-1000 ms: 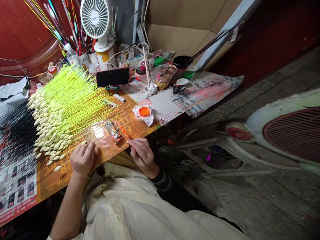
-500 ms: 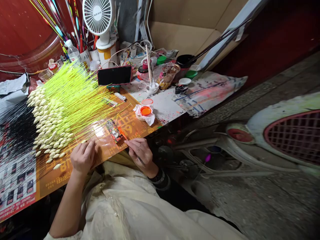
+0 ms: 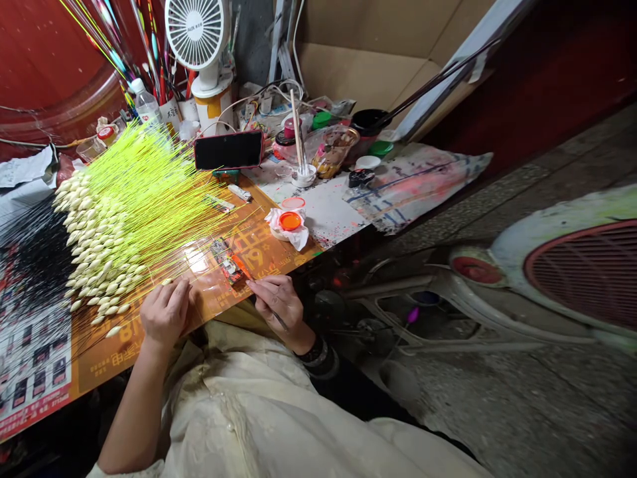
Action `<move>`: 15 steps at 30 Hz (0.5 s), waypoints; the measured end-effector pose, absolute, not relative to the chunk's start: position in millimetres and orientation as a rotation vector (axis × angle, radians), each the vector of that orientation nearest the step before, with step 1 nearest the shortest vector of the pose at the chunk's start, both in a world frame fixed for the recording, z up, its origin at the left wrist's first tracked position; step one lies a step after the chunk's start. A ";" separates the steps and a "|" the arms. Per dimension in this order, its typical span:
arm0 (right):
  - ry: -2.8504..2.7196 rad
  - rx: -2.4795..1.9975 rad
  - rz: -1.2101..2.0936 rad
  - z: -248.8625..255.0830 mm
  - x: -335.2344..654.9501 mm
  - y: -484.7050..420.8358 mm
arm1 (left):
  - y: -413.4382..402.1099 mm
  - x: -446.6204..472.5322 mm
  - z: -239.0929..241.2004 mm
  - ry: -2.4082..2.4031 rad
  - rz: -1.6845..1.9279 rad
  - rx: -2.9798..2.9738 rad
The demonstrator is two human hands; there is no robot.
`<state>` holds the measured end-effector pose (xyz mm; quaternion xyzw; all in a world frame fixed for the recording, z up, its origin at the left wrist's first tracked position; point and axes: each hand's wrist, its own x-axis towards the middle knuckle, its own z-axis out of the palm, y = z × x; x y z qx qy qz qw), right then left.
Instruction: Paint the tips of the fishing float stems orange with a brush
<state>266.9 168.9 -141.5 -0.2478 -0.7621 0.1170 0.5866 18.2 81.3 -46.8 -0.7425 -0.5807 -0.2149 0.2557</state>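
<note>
My left hand (image 3: 166, 312) is closed in a pinch on the white body of one fishing float (image 3: 168, 282) at the near edge of the orange table cover (image 3: 114, 352). My right hand (image 3: 279, 305) is closed on a thin paintbrush (image 3: 249, 277) whose orange tip points toward a small paint-smeared block (image 3: 226, 260). A large fan of fishing floats with white bodies and yellow-green stems (image 3: 124, 206) lies spread to the left. An open pot of orange paint (image 3: 290, 220) sits on crumpled white paper just beyond my right hand.
A black phone (image 3: 227, 150) stands on a holder behind the floats. A white desk fan (image 3: 195, 33), a water bottle (image 3: 144, 103), paint jars and a cup of sticks (image 3: 302, 174) crowd the back. A paint-stained cloth (image 3: 413, 182) hangs at the right edge. On the floor stands a fan grille (image 3: 582, 269).
Both hands stay almost where they were; the right hand with the brush has edged slightly toward the small block. The view shifted a little.
</note>
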 end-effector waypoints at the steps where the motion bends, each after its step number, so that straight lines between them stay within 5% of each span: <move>1: -1.773 -0.583 0.274 -141.9 267.1 168.7 | 81.3 18.0 -47.1 -1.579 -0.591 -2.017; 15: -1.708 -0.612 0.272 -131.1 266.8 167.8 | 83.6 21.6 -39.7 -1.505 -0.575 -1.996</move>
